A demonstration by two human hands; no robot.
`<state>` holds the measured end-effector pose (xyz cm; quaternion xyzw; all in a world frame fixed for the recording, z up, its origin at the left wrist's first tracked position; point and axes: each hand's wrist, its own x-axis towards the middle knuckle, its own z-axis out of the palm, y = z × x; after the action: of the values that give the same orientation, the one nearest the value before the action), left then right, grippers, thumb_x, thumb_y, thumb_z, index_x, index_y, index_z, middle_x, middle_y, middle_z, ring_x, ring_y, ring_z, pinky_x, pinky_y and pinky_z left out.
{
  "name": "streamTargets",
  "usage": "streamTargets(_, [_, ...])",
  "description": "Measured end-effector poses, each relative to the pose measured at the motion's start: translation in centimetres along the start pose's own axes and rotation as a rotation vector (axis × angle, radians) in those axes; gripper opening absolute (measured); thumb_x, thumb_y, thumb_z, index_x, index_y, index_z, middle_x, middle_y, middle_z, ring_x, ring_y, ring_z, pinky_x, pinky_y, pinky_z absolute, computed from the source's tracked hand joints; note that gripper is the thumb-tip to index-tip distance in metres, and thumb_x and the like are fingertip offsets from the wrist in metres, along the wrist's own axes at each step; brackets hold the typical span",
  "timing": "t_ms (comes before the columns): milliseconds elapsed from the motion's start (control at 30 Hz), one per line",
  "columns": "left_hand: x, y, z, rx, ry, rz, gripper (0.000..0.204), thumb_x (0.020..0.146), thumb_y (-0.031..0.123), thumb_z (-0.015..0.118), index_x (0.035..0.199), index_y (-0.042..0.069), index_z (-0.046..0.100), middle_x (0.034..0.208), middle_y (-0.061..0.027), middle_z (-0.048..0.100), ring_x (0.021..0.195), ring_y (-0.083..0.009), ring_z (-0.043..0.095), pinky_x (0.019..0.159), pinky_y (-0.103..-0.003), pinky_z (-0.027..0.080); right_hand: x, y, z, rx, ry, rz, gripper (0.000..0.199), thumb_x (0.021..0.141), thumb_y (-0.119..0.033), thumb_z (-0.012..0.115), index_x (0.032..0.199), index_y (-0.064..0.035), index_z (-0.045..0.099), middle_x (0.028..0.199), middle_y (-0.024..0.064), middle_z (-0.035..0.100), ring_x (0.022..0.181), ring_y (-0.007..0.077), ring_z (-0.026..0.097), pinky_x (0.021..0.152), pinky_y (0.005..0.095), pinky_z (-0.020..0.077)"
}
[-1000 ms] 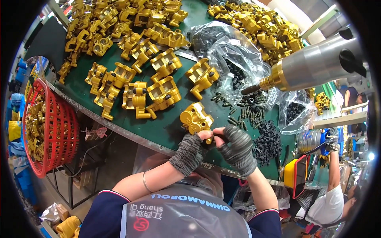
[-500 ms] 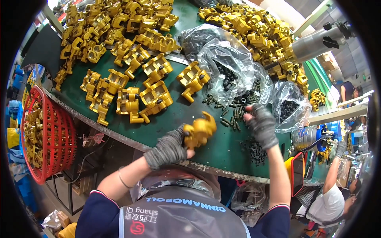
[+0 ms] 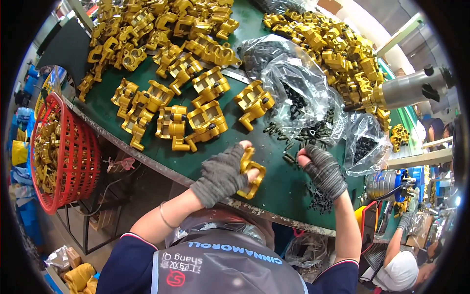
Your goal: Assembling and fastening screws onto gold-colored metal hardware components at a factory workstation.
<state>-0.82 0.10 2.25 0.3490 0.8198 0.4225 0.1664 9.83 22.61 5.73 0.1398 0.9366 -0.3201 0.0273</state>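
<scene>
My left hand (image 3: 220, 177), in a grey fingerless knit glove, grips a gold brake caliper (image 3: 257, 182) above the table's near edge. Its thumb reaches into the frame-like opening. My right hand (image 3: 323, 170), gloved alike, is over the near side of some small dark threaded pins (image 3: 290, 158). The fingers there are curled together; whatever lies between the tips is too small to make out. More gold calipers (image 3: 205, 120) lie in a loose group ahead of my left hand, and a single caliper (image 3: 253, 104) rests apart on their right.
Large heaps of gold parts (image 3: 142, 29) cover the table's far side. Clear bags (image 3: 298, 83) hold black fittings. A grey cylindrical tool (image 3: 413, 90) juts in from the right. A red basket (image 3: 73, 157) stands at left, and small black parts (image 3: 318, 198) lie near my right wrist.
The caliper in my left hand has turned, now showing its open frame side. My right hand has dipped slightly nearer, fingers still curled. The whole view has shifted.
</scene>
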Motion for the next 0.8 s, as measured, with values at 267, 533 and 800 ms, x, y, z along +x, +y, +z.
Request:
streamTargets(267, [-0.4,-0.2,0.4,-0.137,-0.001,-0.076,0.046,0.066,0.016,0.062,0.11,0.01,0.046,0.098,-0.0126,0.056,0.089,-0.0283,0.057,0.077,-0.034,0.045,0.1,-2.8,5.6,0.506,0.023,-0.053,0.025,0.075,-0.006,0.063,0.099,-0.0032,0.055,0.082,0.0094,0.06,0.075,0.0147,0.058,0.066,0.0279,0.0469])
streamTargets(533, [-1.1,1.2,0.8,-0.063,0.123,0.098,0.047,0.064,0.01,0.062,0.107,0.009,0.046,0.096,-0.0141,0.054,0.091,-0.0321,0.052,0.078,-0.039,0.043,0.9,-4.6,7.4,0.399,0.272,-0.042,0.015,0.073,-0.004,0.064,0.087,-0.0014,0.058,0.072,0.0052,0.061,0.067,0.0099,0.057,0.061,0.0232,0.0464])
streamTargets(800, [-1.3,1.4,0.9,-0.07,0.126,0.102,0.049,0.063,0.008,0.062,0.109,0.009,0.045,0.1,-0.0143,0.052,0.092,-0.0323,0.051,0.079,-0.039,0.042,0.5,-4.1,7.7,0.207,0.377,-0.239,0.013,0.073,-0.005,0.064,0.084,-0.0032,0.058,0.067,0.011,0.061,0.061,0.0143,0.06,0.056,0.0258,0.0467])
